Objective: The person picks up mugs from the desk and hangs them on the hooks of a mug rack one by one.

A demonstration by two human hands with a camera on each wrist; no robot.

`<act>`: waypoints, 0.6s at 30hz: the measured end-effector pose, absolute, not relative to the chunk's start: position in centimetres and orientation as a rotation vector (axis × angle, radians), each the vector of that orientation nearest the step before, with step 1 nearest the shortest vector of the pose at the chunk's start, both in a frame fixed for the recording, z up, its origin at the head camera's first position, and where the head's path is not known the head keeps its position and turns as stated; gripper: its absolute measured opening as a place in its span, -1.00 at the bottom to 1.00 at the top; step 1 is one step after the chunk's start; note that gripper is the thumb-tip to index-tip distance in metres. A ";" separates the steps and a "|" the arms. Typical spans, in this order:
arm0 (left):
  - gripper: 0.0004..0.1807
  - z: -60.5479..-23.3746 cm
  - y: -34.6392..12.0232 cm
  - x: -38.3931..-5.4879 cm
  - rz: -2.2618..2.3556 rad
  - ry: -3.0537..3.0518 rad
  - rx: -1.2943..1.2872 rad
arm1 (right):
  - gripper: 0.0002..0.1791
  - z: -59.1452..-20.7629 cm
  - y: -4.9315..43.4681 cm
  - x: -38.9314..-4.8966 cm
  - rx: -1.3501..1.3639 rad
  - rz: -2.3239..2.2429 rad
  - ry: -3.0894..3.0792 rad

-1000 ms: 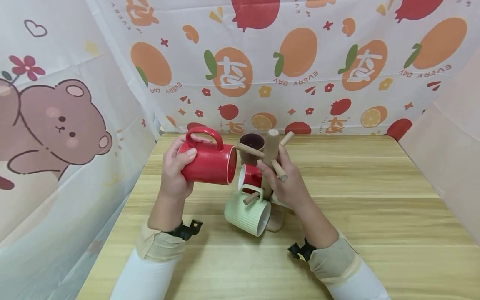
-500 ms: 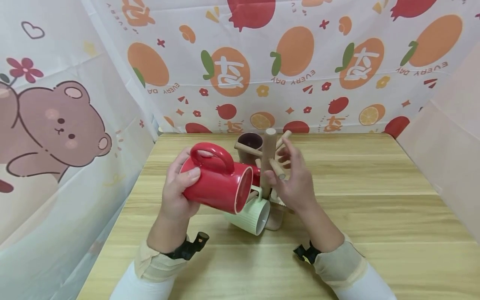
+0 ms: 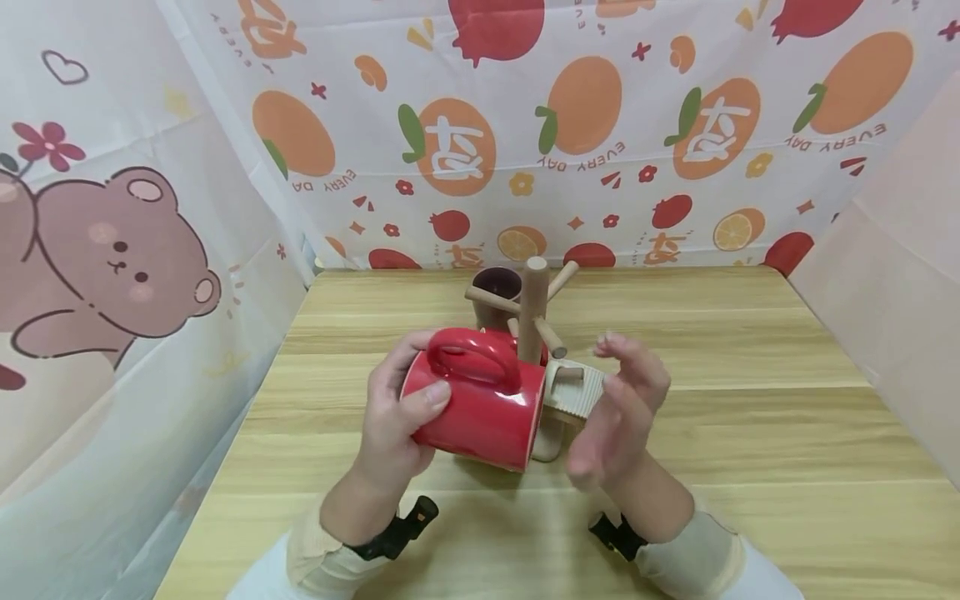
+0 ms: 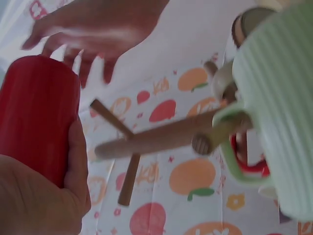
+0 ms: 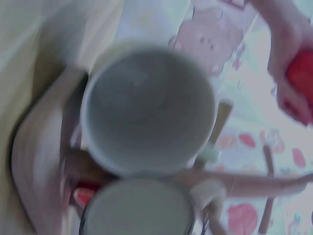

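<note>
My left hand [image 3: 393,412] grips a glossy red mug [image 3: 483,408] by its body, thumb on the near side below the handle. The mug lies tilted, handle up, in front of a wooden mug tree [image 3: 534,304]. My right hand [image 3: 626,408] is off to the right of the tree, fingers loosely bent and holding nothing. On the tree's lower pegs hang a cream ribbed mug [image 3: 587,390] and a second red mug [image 3: 543,352], mostly hidden. A pale green ribbed mug [image 4: 279,112] hangs by its handle in the left wrist view; the held mug covers it in the head view.
A dark purple mug [image 3: 498,310] is behind the tree to its left. Bare upper pegs [image 3: 551,337] stick out from the post. The wooden table [image 3: 750,433] runs back to a fruit-print cloth [image 3: 585,192].
My left hand has brought the red mug right and down, in front of the tree and green mug. My right hand has let go of the tree's post and drawn back to the right.
</note>
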State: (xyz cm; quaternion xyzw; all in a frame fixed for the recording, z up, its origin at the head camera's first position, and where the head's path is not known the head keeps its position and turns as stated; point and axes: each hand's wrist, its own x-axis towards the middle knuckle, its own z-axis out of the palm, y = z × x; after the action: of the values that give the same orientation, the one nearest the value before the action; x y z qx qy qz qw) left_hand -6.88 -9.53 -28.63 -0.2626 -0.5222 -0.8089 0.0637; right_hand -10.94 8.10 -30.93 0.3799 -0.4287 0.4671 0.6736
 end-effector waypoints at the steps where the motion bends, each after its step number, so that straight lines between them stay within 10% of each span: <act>1: -0.56 -28.7 -9.3 -6.7 -2.440 -1.564 -0.782 | -0.43 -30.4 7.6 -10.5 0.878 1.042 -0.933; 18: -0.52 -30.6 -6.6 -5.8 -2.161 -1.645 -0.828 | -0.44 -32.7 7.9 -9.3 1.035 1.025 -1.136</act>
State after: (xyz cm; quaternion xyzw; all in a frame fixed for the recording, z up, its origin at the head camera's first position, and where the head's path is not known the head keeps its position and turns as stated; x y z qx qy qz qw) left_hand -5.77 -6.57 -30.56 -0.2883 -0.5729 -0.7523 0.1507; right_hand -9.31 7.91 -32.66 0.4468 -0.4907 0.4427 0.6030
